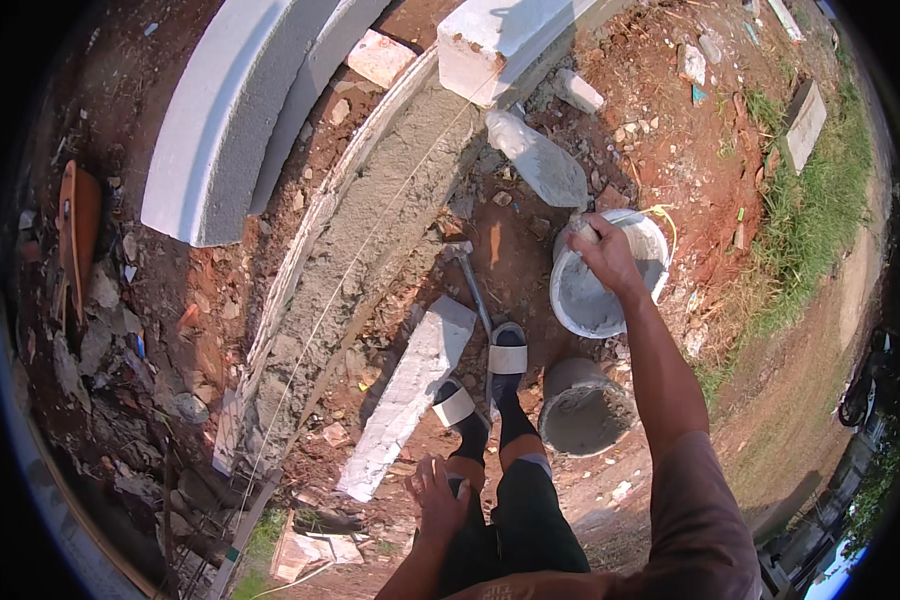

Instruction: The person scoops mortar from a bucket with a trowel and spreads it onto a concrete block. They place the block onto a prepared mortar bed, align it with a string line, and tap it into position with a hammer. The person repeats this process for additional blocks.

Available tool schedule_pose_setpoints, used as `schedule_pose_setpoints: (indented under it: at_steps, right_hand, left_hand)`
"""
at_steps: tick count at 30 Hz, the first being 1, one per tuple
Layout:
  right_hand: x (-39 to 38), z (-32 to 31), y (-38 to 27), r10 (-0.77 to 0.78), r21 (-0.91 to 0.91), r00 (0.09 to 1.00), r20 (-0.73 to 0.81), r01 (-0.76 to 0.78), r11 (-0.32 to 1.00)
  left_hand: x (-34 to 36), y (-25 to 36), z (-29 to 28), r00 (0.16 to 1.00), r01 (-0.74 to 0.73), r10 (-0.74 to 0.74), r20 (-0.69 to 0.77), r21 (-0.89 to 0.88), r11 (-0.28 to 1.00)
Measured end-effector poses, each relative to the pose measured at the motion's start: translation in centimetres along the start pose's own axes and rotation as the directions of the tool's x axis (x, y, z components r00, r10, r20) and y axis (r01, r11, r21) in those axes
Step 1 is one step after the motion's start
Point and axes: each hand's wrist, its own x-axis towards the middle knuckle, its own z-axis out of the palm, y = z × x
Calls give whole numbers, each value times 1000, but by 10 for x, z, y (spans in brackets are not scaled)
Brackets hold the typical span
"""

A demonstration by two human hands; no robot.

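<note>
My right hand (pixel 607 250) is closed round the grip of what looks like a trowel, above the left rim of a white bucket (pixel 561 292). The trowel's broad grey blade (pixel 542 160) points away and to the left, toward the block wall. Watery grey mix lies inside that bucket, and a yellow cord hangs at its far rim. Resting on my left leg near the knee is my left hand (pixel 438 500), fingers extended and holding nothing visible. Between my feet and the wall lies a hammer (pixel 473 283) with a metal shaft.
A curved bed of wet mortar (pixel 370 215) runs diagonally, with a taut string above it. One white block (pixel 505 50) sits at its far end; long pale blocks (pixel 225 130) lie left. Nearby are a rough white slab (pixel 410 400) and a grey bucket (pixel 585 410) containing mortar.
</note>
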Motion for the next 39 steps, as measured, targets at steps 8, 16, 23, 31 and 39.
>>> schedule_pose_setpoints:
  at_steps: [8,16,23,31,39]
  right_hand:
    - [46,-3,-65,227,215,954,197,-268,939]
    - [109,-12,-81,292,-52,917,273,-288,956]
    - [26,-11,-43,208,-122,970,125,-193,974]
    - [65,14,-98,186,213,959,215,-232,949]
    - [-94,-68,30,353,24,932,-79,-353,936]
  left_hand:
    - [-3,15,10,993,104,-99,62,-71,992]
    - [6,34,3,980,139,-131,151,-49,989]
    - [6,35,8,975,173,-165,150,-42,984]
    - [13,32,2,986,103,-102,130,2,995]
    - [15,32,4,978,107,-112,174,36,994]
